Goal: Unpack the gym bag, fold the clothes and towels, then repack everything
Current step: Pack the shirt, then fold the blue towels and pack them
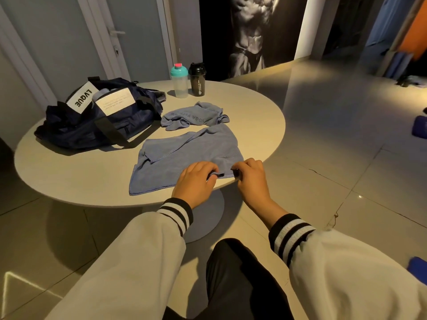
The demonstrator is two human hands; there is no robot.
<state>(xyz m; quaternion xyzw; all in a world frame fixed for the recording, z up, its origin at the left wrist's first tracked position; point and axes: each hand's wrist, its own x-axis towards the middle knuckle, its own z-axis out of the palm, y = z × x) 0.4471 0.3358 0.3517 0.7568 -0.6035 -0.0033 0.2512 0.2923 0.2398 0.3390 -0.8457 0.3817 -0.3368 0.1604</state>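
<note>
Folding step: my left hand (196, 180) and right hand (250, 175) pinch the near edge of the blue ribbed towel (189, 148). Next, I judge: carry that edge evenly to the far side.

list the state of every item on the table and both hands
gym bag, open, slumped on the table
near towel, spread out, one corner folded over
far towel, crumpled, unfolded
teal-lidded shaker, upright, lid on
black shaker, upright, lid on
left hand, pinching the near towel's edge
right hand, pinching the same edge
</note>
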